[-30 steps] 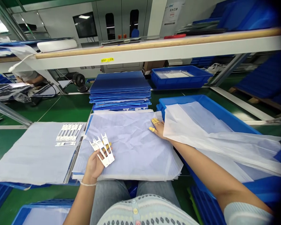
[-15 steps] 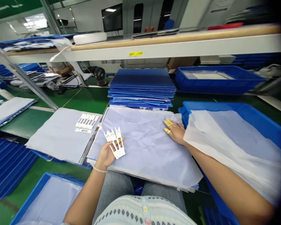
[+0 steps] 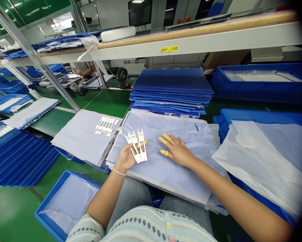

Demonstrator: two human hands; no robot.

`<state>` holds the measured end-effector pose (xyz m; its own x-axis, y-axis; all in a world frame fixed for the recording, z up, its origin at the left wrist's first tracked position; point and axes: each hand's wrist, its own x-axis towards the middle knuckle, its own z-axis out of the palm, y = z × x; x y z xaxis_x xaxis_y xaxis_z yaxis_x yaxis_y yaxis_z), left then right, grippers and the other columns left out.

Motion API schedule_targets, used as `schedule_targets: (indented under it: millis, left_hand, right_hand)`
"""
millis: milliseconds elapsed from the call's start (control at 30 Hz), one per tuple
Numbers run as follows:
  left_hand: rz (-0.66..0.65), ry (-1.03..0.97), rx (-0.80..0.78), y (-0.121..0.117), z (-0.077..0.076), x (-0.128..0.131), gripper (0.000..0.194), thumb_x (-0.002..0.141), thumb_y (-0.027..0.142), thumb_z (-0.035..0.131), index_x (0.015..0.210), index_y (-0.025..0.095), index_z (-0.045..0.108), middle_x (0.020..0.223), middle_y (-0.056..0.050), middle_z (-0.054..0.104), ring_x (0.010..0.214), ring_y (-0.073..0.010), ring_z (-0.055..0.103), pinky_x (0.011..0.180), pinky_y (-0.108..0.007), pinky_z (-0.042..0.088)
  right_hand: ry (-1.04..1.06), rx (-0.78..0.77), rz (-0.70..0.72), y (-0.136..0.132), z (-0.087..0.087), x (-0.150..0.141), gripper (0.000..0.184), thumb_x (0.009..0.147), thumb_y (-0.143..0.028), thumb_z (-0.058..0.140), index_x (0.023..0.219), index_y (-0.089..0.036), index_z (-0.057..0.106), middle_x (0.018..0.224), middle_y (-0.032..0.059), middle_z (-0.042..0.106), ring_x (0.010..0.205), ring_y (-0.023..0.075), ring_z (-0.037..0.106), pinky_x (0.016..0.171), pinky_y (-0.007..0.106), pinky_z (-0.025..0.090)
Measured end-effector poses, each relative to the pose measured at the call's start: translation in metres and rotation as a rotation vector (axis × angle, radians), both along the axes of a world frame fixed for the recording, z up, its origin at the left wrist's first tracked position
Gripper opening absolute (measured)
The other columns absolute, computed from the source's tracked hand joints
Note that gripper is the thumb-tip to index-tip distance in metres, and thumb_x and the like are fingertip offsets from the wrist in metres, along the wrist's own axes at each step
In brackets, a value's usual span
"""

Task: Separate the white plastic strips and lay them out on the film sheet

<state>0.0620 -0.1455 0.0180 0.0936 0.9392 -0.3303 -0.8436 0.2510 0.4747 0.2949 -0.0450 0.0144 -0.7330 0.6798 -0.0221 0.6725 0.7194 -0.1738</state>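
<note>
Three white slotted plastic parts (image 3: 141,148) are fanned out in my left hand (image 3: 127,157), pinched between thumb and fingers above the left side of the paper stack. My right hand (image 3: 177,150) lies with fingers spread over the middle of the translucent sheet (image 3: 156,168) on top of that stack. Yellow finger cots cover some fingertips of both hands. A small blue scrap (image 3: 196,127) shows near the sheet's far right corner. To the left, several similar white parts (image 3: 107,125) lie in a row on another white sheet (image 3: 77,137).
Behind the paper stands a tall stack of blue sheets (image 3: 172,82). A blue bin (image 3: 226,116) holding loose translucent sheets (image 3: 262,158) is at the right. Another blue bin (image 3: 52,185) sits low at the left. A shelf edge (image 3: 191,42) crosses above, and a small black fan (image 3: 121,75) stands behind.
My right hand has moved left from the sheet's right edge to its middle. My left hand still holds the white parts. The camera view has turned left.
</note>
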Motion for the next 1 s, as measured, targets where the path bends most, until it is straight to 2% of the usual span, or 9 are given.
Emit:
schedule_targets:
  millis: [100, 200, 400, 500, 567, 667, 733, 900, 1000]
  left_hand:
    - [0.050, 0.018, -0.034, -0.004, -0.014, -0.007, 0.047, 0.085, 0.024, 0.050, 0.131, 0.012, 0.048, 0.109, -0.014, 0.069, 0.101, -0.0278, 0.066, 0.095, -0.050, 0.045]
    - [0.079, 0.021, -0.055, -0.009, -0.022, -0.011, 0.049, 0.085, 0.023, 0.050, 0.132, 0.012, 0.046, 0.110, -0.014, 0.069, 0.101, -0.0282, 0.065, 0.094, -0.051, 0.046]
    - [0.087, 0.019, -0.072, -0.014, -0.013, -0.010, 0.051, 0.089, 0.023, 0.043, 0.138, 0.011, 0.040, 0.111, -0.016, 0.068, 0.099, -0.0276, 0.066, 0.095, -0.053, 0.045]
    - [0.052, -0.010, -0.045, -0.017, 0.007, -0.003, 0.051, 0.088, 0.023, 0.042, 0.138, 0.010, 0.041, 0.115, -0.017, 0.066, 0.106, -0.0301, 0.063, 0.096, -0.054, 0.044]
    - [0.002, -0.031, 0.009, -0.021, 0.026, 0.005, 0.051, 0.087, 0.023, 0.043, 0.137, 0.011, 0.043, 0.119, -0.016, 0.064, 0.112, -0.0318, 0.060, 0.097, -0.054, 0.043]
    - [-0.086, -0.015, 0.131, -0.029, 0.058, 0.020, 0.051, 0.086, 0.018, 0.046, 0.137, 0.014, 0.045, 0.122, -0.014, 0.064, 0.116, -0.0315, 0.057, 0.100, -0.052, 0.043]
    - [-0.144, 0.021, 0.189, -0.033, 0.076, 0.028, 0.051, 0.086, 0.015, 0.047, 0.136, 0.015, 0.046, 0.122, -0.013, 0.064, 0.117, -0.0313, 0.057, 0.100, -0.052, 0.043]
    - [-0.244, 0.075, 0.203, -0.037, 0.099, 0.040, 0.049, 0.086, 0.010, 0.045, 0.135, 0.014, 0.048, 0.126, -0.014, 0.061, 0.121, -0.0335, 0.053, 0.102, -0.053, 0.041]
    - [-0.288, 0.059, 0.207, -0.039, 0.107, 0.042, 0.046, 0.085, 0.010, 0.045, 0.131, 0.009, 0.052, 0.124, -0.016, 0.062, 0.124, -0.0349, 0.051, 0.107, -0.054, 0.036]
  right_hand:
    - [-0.129, -0.072, -0.029, 0.008, -0.013, -0.009, 0.062, 0.095, -0.053, 0.037, 0.149, -0.023, 0.029, 0.155, 0.0091, 0.020, 0.142, 0.0358, 0.011, 0.109, 0.066, 0.016]
    - [-0.145, -0.057, -0.019, 0.012, -0.019, -0.010, 0.062, 0.095, -0.054, 0.034, 0.149, -0.025, 0.028, 0.156, 0.0085, 0.018, 0.143, 0.0350, 0.009, 0.109, 0.065, 0.015]
    - [-0.097, -0.048, -0.009, 0.013, -0.023, -0.009, 0.062, 0.094, -0.054, 0.036, 0.149, -0.023, 0.031, 0.156, 0.0110, 0.019, 0.143, 0.0354, 0.010, 0.108, 0.066, 0.014]
    - [0.074, 0.011, 0.011, 0.000, -0.005, -0.010, 0.061, 0.096, -0.052, 0.034, 0.147, -0.020, 0.032, 0.153, 0.0157, 0.025, 0.142, 0.0346, 0.016, 0.109, 0.065, 0.016]
    - [0.272, 0.085, 0.121, -0.018, 0.019, -0.011, 0.060, 0.096, -0.054, 0.035, 0.146, -0.021, 0.032, 0.149, 0.0158, 0.035, 0.141, 0.0323, 0.021, 0.110, 0.062, 0.018]
    - [0.472, 0.170, 0.309, -0.054, 0.058, -0.011, 0.066, 0.088, -0.060, 0.050, 0.141, -0.022, 0.038, 0.135, 0.0148, 0.048, 0.132, 0.0326, 0.035, 0.108, 0.059, 0.025]
    - [0.510, 0.210, 0.305, -0.074, 0.077, -0.009, 0.064, 0.083, -0.055, 0.062, 0.135, -0.020, 0.046, 0.127, 0.0158, 0.050, 0.120, 0.0335, 0.042, 0.101, 0.057, 0.034]
    - [0.609, 0.237, 0.234, -0.096, 0.097, 0.006, 0.039, 0.084, -0.035, 0.067, 0.119, -0.021, 0.057, 0.110, 0.0127, 0.052, 0.101, 0.0277, 0.046, 0.085, 0.046, 0.045]
    - [0.649, 0.187, 0.252, -0.098, 0.102, 0.018, 0.036, 0.086, -0.028, 0.065, 0.119, -0.020, 0.055, 0.105, 0.0103, 0.054, 0.096, 0.0247, 0.048, 0.081, 0.041, 0.046]
